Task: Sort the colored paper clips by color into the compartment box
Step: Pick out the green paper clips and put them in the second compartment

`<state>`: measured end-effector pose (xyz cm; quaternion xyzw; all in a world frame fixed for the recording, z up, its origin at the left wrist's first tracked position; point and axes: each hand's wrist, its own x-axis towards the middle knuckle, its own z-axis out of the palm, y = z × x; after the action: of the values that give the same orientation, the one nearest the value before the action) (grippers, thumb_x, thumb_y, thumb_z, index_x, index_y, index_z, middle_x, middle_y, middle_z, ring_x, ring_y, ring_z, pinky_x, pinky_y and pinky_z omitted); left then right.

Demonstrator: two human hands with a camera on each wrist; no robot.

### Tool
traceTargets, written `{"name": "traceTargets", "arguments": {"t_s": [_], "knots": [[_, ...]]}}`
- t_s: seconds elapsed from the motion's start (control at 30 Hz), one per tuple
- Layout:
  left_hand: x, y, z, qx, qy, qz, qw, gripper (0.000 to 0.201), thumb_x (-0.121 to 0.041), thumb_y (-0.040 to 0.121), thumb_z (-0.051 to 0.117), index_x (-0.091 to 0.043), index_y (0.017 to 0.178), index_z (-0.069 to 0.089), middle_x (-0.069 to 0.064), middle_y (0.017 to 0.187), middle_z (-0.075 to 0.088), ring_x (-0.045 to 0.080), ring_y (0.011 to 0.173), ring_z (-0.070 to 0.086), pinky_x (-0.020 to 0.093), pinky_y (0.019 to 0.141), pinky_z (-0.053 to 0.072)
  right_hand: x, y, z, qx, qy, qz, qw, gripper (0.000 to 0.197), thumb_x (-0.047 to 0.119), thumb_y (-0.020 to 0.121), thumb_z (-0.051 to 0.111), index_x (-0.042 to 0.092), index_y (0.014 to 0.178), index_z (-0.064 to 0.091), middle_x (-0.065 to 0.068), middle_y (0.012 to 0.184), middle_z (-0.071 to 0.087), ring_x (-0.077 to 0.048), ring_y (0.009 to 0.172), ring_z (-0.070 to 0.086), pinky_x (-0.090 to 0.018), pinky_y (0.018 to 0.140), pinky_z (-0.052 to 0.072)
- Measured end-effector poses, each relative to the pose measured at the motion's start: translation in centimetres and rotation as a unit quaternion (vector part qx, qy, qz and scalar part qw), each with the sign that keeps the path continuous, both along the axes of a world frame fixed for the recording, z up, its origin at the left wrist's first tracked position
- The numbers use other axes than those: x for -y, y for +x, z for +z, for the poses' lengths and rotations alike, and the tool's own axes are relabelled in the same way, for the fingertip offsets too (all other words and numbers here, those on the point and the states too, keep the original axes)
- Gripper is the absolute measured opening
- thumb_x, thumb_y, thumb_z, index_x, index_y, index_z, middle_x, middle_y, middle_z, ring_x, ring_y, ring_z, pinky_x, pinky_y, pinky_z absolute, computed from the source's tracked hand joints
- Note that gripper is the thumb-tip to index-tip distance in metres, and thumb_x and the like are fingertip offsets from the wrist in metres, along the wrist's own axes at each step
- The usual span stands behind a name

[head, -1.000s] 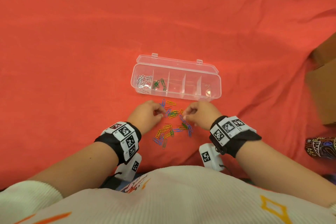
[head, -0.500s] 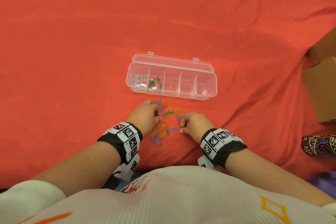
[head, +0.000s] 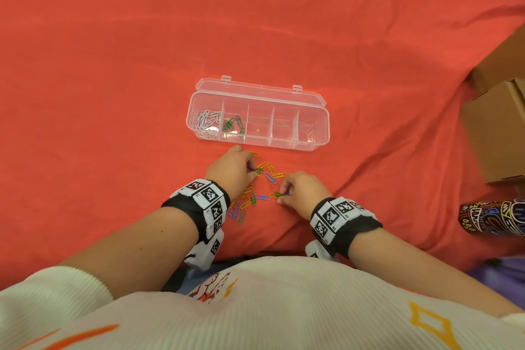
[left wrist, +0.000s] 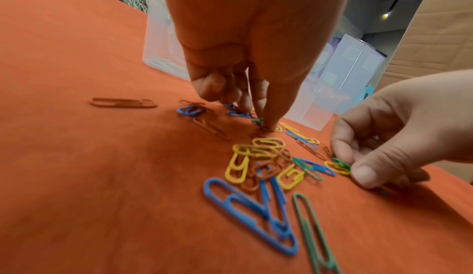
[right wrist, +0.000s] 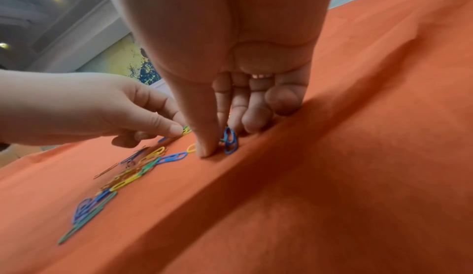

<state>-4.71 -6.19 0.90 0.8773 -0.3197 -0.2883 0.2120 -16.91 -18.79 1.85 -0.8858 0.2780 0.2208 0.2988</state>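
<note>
R hand (head: 301, 190) has drawn back toward the near edge of the red cloth (head: 113, 94) vs a sec ago; it now sits at the near-right side of the loose clip pile (head: 255, 187). Thumb and forefinger pinch a green clip (left wrist: 340, 164) there; a blue clip (right wrist: 229, 141) stands on edge just beside the thumb. L hand (head: 233, 167) barely shifted, still at the pile's far-left side, fingertips (left wrist: 268, 124) pressed down on a small green clip (head: 258, 170); curled fingers, pinch looks likely but contact partly hidden.

Compartment box (head: 321, 133), clear, lid open, lies just beyond the pile, about mid-cloth. Leftmost cell holds white clips (head: 207, 121), next cell green clips (head: 234, 125); other three cells look bare.

Pile: yellow, blue, green, some orange-ish clips, overlapping, between the two hands.

Cardboard boxes (head: 500, 128) at cloth's right edge; dark patterned object (head: 491, 216) nearer, right edge. Wrist bands w/ markers (head: 207, 199) cover part of the pile's near-left end.
</note>
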Motion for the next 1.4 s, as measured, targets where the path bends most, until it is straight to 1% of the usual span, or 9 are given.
{"name": "traceTargets", "arguments": {"t_s": [0.27, 0.43, 0.57, 0.73, 0.8, 1.0, 1.2, 1.27, 1.4], "knots": [[-0.4, 0.0, 0.5, -0.043, 0.019, -0.028, 0.998, 0.013, -0.014, 0.071, 0.064, -0.023, 0.069, 0.054, 0.006, 0.098, 0.058, 0.026, 0.099, 0.059, 0.04, 0.084, 0.051, 0.5, -0.5, 0.7, 0.032, 0.013, -0.02, 0.999, 0.012, 0.014, 0.075, 0.065, 0.023, 0.073, 0.057, 0.003, 0.076, 0.058, -0.015, 0.073, 0.054, -0.023, 0.068, 0.039], [-1.0, 0.1, 1.0, -0.063, -0.032, 0.014, 0.997, 0.011, -0.011, 0.071, 0.064, -0.021, 0.07, 0.058, 0.0, 0.078, 0.063, 0.02, 0.074, 0.061, 0.037, 0.073, 0.054, 0.8, -0.2, 1.4, 0.06, 0.043, -0.059, 0.995, 0.019, 0.004, 0.074, 0.06, 0.022, 0.077, 0.058, -0.001, 0.071, 0.063, -0.017, 0.059, 0.056, -0.027, 0.069, 0.049], [-1.9, 0.7, 1.3, -0.065, -0.052, 0.035, 0.996, 0.012, -0.007, 0.074, 0.065, -0.016, 0.082, 0.062, 0.0, 0.075, 0.062, 0.017, 0.067, 0.055, 0.027, 0.067, 0.044, 0.5, 0.8, 1.5, 0.063, 0.045, -0.06, 0.995, 0.022, 0.005, 0.08, 0.058, 0.015, 0.096, 0.069, -0.004, 0.076, 0.065, -0.011, 0.054, 0.051, -0.03, 0.075, 0.051], [-3.3, 1.2, 1.6, -0.059, -0.058, 0.045, 0.996, 0.017, -0.006, 0.074, 0.066, -0.017, 0.087, 0.064, -0.003, 0.071, 0.06, 0.013, 0.063, 0.053, 0.024, 0.061, 0.041, -0.6, 2.7, 1.7, 0.079, 0.001, -0.031, 0.996, 0.014, 0.019, 0.083, 0.063, 0.019, 0.094, 0.072, -0.003, 0.095, 0.07, -0.018, 0.086, 0.06, -0.028, 0.081, 0.046], [-4.3, 1.2, 1.6, -0.085, -0.047, 0.013, 0.995, 0.02, -0.005, 0.073, 0.067, -0.019, 0.086, 0.066, -0.005, 0.071, 0.063, 0.002, 0.058, 0.053, 0.019, 0.06, 0.041, -1.1, 3.4, 1.5, 0.075, -0.021, -0.01, 0.997, 0.015, 0.022, 0.084, 0.062, 0.02, 0.096, 0.071, -0.005, 0.105, 0.064, -0.022, 0.098, 0.059, -0.03, 0.085, 0.044], [-7.3, 0.8, 1.2, -0.143, -0.014, -0.046, 0.988, 0.02, -0.006, 0.075, 0.067, -0.02, 0.09, 0.069, -0.013, 0.068, 0.064, -0.012, 0.058, 0.055, 0.005, 0.058, 0.039, -2.1, 4.5, 1.0, 0.051, -0.067, 0.062, 0.995, 0.018, 0.02, 0.086, 0.059, 0.018, 0.101, 0.068, -0.007, 0.107, 0.057, -0.026, 0.104, 0.056, -0.036, 0.09, 0.046], [-7.5, -0.9, 0.8, -0.118, -0.018, -0.114, 0.986, 0.019, -0.013, 0.077, 0.068, -0.022, 0.093, 0.07, -0.007, 0.083, 0.063, -0.005, 0.064, 0.051, 0.005, 0.062, 0.035, -1.8, 4.6, 0.7, 0.041, -0.064, 0.06, 0.995, 0.015, 0.02, 0.083, 0.061, 0.019, 0.097, 0.067, -0.005, 0.105, 0.06, -0.026, 0.107, 0.058, -0.037, 0.091, 0.046], [-7.3, -1.4, 0.7, -0.1, -0.017, -0.142, 0.985, 0.019, -0.015, 0.077, 0.068, -0.023, 0.093, 0.07, -0.005, 0.086, 0.063, -0.004, 0.07, 0.051, 0.013, 0.07, 0.04, -1.6, 4.5, 0.8, 0.028, -0.075, 0.074, 0.994, 0.015, 0.023, 0.084, 0.061, 0.019, 0.098, 0.065, -0.005, 0.106, 0.061, -0.026, 0.114, 0.055, -0.036, 0.094, 0.045], [-6.9, -2.3, 0.7, -0.026, 0.038, -0.201, 0.978, 0.019, -0.024, 0.081, 0.063, -0.024, 0.1, 0.067, 0.001, 0.098, 0.064, 0.016, 0.099, 0.054, 0.032, 0.085, 0.042, -1.3, 4.3, 1.1, 0.014, -0.088, 0.082, 0.993, 0.015, 0.027, 0.083, 0.062, 0.018, 0.094, 0.064, -0.001, 0.095, 0.054, -0.026, 0.103, 0.058, -0.037, 0.089, 0.044]]}}
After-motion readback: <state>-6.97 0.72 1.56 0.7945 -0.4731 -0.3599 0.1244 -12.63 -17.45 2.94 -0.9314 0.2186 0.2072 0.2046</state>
